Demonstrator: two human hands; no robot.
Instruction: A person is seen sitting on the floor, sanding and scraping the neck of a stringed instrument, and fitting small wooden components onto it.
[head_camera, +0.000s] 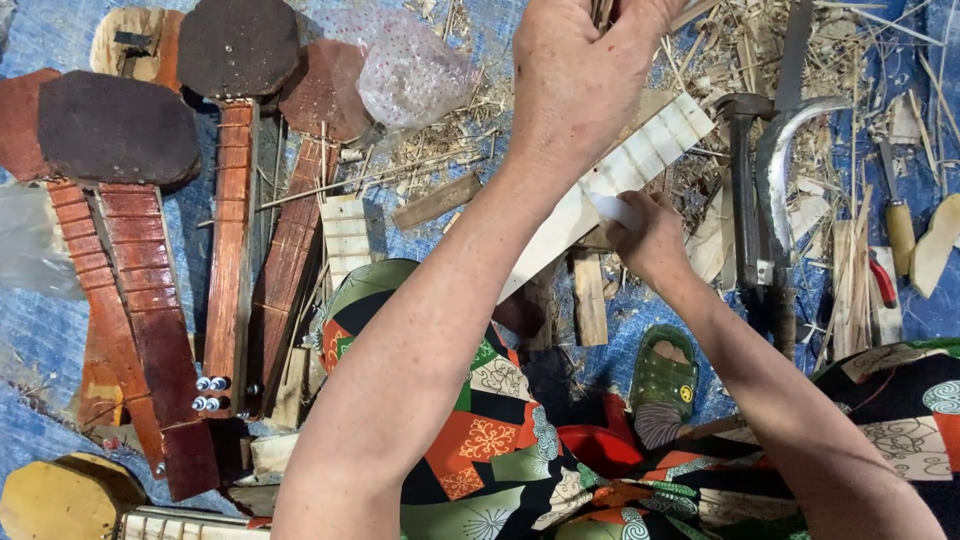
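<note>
Left hand (575, 75) gripping unpainted fretted neck (640, 165), right hand (650, 240) closed on white piece (612, 208), tools crowding right

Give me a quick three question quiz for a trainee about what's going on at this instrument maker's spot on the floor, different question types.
1. True or false: the left hand grips the upper end of the pale unfinished fretted neck.
2. Multiple choice: what does the right hand pinch against that neck? A) a curved sickle blade B) a small white piece C) a green sandal
3. Fill in: the finished reddish-brown instruments lie on the person's ____ side.

Key: 1 true. 2 B, the small white piece; the curved sickle blade and green sandal lie untouched on the blue tarp. 3 left.
</note>
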